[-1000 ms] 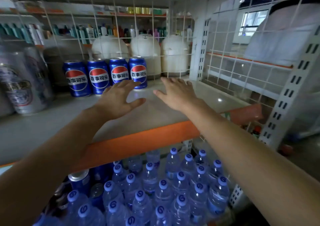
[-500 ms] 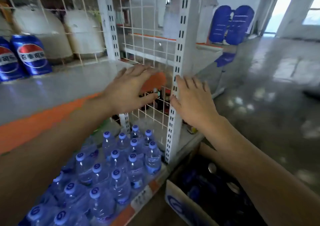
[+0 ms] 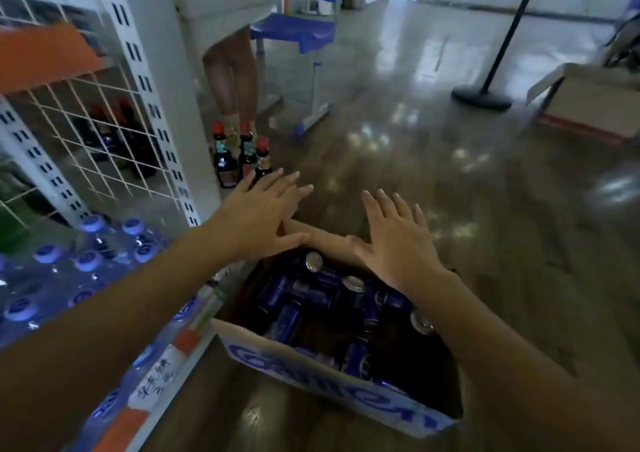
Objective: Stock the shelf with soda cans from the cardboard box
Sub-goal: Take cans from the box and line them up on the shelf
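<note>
**Empty hands over a box of cans**

A person's two hands hang palms down above an open cardboard box (image 3: 311,379) that stands on the glossy floor (image 3: 450,181), just beside the foot of a shelf (image 3: 162,81). The left hand (image 3: 263,216) is flat, fingers straight and spread, and holds nothing; it hangs over the box's far left corner, near the shelf's white slotted post. The right hand (image 3: 398,244) is spread the same way, also empty, over the far right side. Whether either hand touches the far flap cannot be told.

Blue cans (image 3: 311,296) lie jumbled inside the box, most on their sides, a few showing silver ends. The box's near wall is white with blue lettering.

At left, wrapped water bottles (image 3: 86,257) with blue caps fill the shelf's lowest level, whose orange-and-white edge strip bears a handwritten label. Three dark bottles with red caps (image 3: 239,154) stand on the floor just past the post.

Farther back are a blue chair (image 3: 298,29), a person's bare legs (image 3: 232,74) beside it, a black stand (image 3: 481,95) and, at the right edge, a carton (image 3: 588,102).
</note>
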